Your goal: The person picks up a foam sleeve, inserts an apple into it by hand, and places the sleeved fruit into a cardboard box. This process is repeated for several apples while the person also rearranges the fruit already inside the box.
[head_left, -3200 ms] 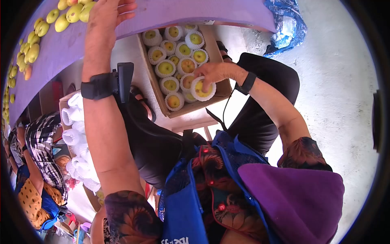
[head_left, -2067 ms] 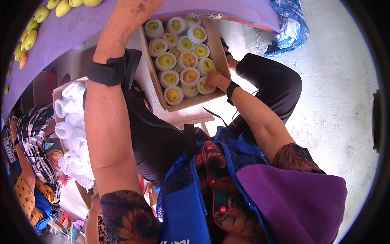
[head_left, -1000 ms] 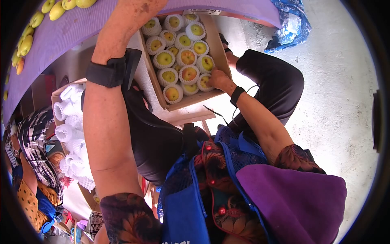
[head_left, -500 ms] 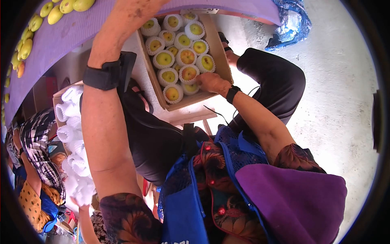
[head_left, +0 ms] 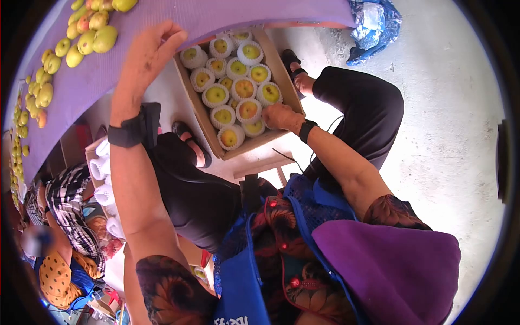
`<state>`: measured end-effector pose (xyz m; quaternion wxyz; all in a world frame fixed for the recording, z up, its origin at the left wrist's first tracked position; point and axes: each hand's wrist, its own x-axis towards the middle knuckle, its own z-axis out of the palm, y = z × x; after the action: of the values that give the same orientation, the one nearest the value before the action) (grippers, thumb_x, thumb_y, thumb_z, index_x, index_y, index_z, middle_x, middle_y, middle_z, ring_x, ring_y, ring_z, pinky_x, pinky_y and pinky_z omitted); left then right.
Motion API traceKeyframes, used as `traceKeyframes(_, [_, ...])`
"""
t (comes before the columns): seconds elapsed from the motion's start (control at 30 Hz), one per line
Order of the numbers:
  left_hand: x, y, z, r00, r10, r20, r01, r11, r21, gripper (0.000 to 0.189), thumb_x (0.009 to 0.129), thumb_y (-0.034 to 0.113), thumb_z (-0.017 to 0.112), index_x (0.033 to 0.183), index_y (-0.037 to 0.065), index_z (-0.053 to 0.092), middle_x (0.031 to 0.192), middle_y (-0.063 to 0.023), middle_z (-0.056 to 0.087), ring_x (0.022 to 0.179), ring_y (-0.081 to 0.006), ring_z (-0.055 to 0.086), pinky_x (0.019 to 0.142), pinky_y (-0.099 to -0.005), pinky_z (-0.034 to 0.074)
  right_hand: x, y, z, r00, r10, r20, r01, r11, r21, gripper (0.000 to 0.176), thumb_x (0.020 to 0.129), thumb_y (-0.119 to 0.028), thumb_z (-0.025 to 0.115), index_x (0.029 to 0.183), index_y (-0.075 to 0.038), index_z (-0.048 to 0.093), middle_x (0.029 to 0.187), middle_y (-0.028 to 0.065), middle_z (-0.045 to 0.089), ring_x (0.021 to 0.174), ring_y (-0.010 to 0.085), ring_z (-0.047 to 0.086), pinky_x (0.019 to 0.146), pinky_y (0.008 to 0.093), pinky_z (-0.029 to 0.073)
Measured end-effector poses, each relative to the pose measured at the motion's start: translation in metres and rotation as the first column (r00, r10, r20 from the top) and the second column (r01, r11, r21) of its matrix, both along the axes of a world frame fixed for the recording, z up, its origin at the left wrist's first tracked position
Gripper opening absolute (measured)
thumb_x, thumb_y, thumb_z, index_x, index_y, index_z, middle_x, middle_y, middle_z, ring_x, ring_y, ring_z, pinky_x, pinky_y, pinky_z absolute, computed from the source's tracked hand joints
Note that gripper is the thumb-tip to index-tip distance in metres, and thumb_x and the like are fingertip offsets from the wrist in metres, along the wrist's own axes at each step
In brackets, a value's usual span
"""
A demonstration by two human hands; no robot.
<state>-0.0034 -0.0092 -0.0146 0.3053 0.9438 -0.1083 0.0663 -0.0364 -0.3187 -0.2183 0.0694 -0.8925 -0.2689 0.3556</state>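
A cardboard box [head_left: 216,145] on the floor between my legs holds several yellow-green and reddish apples [head_left: 248,110], each in a white foam net. At the box's near right corner, my right hand [head_left: 283,117] has its fingers curled inward beside the apples; what they grip, if anything, is hidden. Left of the box, my left hand [head_left: 149,57] is raised over the edge of the purple-covered table [head_left: 200,16]. Its thumb and fingers are apart, slightly blurred, with nothing between them. Loose apples [head_left: 104,39] lie on that table beyond the left hand.
White foam nets [head_left: 103,194] fill another box left of my leg. Another person in checked trousers [head_left: 70,197] sits at the lower left. A blue plastic bag [head_left: 374,27] lies on the floor at the upper right. My purple cloth [head_left: 387,265] covers the lower right.
My left hand has moved back from the top of the box toward the left, above the table edge. The right hand stays at the box corner. The view has shifted, showing more loose apples.
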Motion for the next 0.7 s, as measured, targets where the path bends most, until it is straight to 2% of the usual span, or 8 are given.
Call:
traceKeyframes(0.07, [-0.004, -0.001, 0.002, 0.983, 0.06, -0.172, -0.089, 0.982, -0.167, 0.026, 0.092, 0.028, 0.056, 0.095, 0.002, 0.06, 0.078, 0.0003, 0.058, 0.069, -0.009, 0.053, 0.064, -0.0246, 0.044, -0.001, -0.005, -0.001, 1.0, -0.012, -0.01, 0.013, 0.998, 0.056, 0.019, 0.082, -0.013, 0.054, 0.092, -0.011, 0.069, 0.093, 0.0171, 0.067, 0.092, 0.0346, 0.065, 0.081, 0.0442, 0.051])
traceKeyframes(0.17, [-0.007, 0.004, 0.002, 0.959, 0.031, -0.282, -0.105, 0.962, -0.252, 0.025, 0.092, 0.028, 0.055, 0.098, 0.004, 0.06, 0.081, 0.0029, 0.058, 0.071, -0.0073, 0.053, 0.066, -0.0233, 0.044, -0.001, -0.009, -0.002, 0.999, -0.03, -0.035, 0.035, 0.991, 0.133, 0.018, 0.077, -0.011, 0.057, 0.089, -0.012, 0.07, 0.091, 0.015, 0.068, 0.089, 0.0333, 0.065, 0.08, 0.0428, 0.052])
traceKeyframes(0.33, [-0.02, -0.013, 0.03, 0.925, 0.033, -0.38, -0.086, 0.989, -0.124, 0.026, 0.092, 0.028, 0.055, 0.099, 0.004, 0.061, 0.08, 0.0023, 0.057, 0.072, -0.0079, 0.053, 0.066, -0.0234, 0.044, 0.0, -0.002, 0.002, 0.999, -0.003, -0.036, 0.007, 0.995, 0.1, 0.019, 0.077, -0.014, 0.06, 0.092, -0.013, 0.071, 0.094, 0.0142, 0.068, 0.09, 0.0315, 0.065, 0.081, 0.0415, 0.052])
traceKeyframes(0.47, [-0.046, -0.047, 0.043, 0.906, 0.02, -0.423, -0.08, 0.989, -0.123, 0.025, 0.092, 0.027, 0.056, 0.099, 0.003, 0.061, 0.081, 0.0023, 0.058, 0.072, -0.0081, 0.052, 0.065, -0.0241, 0.043, -0.002, -0.001, 0.012, 0.999, -0.002, 0.042, -0.008, 0.968, 0.253, 0.019, 0.078, -0.017, 0.061, 0.093, -0.011, 0.07, 0.092, 0.0154, 0.068, 0.086, 0.0317, 0.066, 0.079, 0.041, 0.052])
traceKeyframes(0.53, [-0.059, -0.063, 0.035, 0.912, -0.065, -0.405, -0.014, 0.982, -0.189, 0.024, 0.091, 0.025, 0.058, 0.099, 0.003, 0.06, 0.08, 0.0012, 0.058, 0.073, -0.0089, 0.052, 0.065, -0.0247, 0.042, 0.004, 0.004, 0.022, 0.999, -0.042, -0.025, 0.049, 0.895, 0.444, 0.019, 0.079, -0.017, 0.06, 0.094, -0.009, 0.069, 0.086, 0.0154, 0.069, 0.081, 0.0324, 0.066, 0.076, 0.0407, 0.052])
traceKeyframes(0.6, [-0.077, -0.09, 0.047, 0.887, -0.091, -0.453, 0.04, 0.992, -0.122, 0.023, 0.09, 0.023, 0.059, 0.098, 0.001, 0.06, 0.078, -0.001, 0.059, 0.072, -0.0101, 0.052, 0.065, -0.0254, 0.043, 0.01, 0.01, 0.043, 0.991, -0.126, -0.044, 0.13, 0.843, 0.523, 0.02, 0.078, -0.019, 0.062, 0.093, -0.008, 0.069, 0.086, 0.0144, 0.069, 0.08, 0.0314, 0.066, 0.074, 0.0391, 0.052])
traceKeyframes(0.67, [-0.092, -0.109, 0.039, 0.871, -0.106, -0.48, 0.003, 0.977, -0.212, 0.022, 0.09, 0.02, 0.06, 0.097, -0.001, 0.06, 0.078, -0.0031, 0.06, 0.072, -0.0097, 0.053, 0.065, -0.0257, 0.044, 0.016, 0.016, 0.062, 0.978, -0.198, -0.073, 0.202, 0.78, 0.593, 0.021, 0.077, -0.02, 0.064, 0.091, -0.006, 0.069, 0.086, 0.0135, 0.069, 0.079, 0.0304, 0.066, 0.072, 0.0376, 0.052])
traceKeyframes(0.7, [-0.099, -0.119, 0.038, 0.859, -0.106, -0.501, -0.04, 0.961, -0.272, 0.022, 0.09, 0.02, 0.06, 0.098, -0.001, 0.06, 0.079, -0.0035, 0.06, 0.073, -0.0094, 0.053, 0.066, -0.0255, 0.045, 0.019, 0.018, 0.069, 0.96, -0.261, -0.104, 0.254, 0.649, 0.717, 0.021, 0.078, -0.019, 0.063, 0.092, -0.004, 0.068, 0.081, 0.0135, 0.068, 0.075, 0.0281, 0.066, 0.068, 0.038, 0.052])
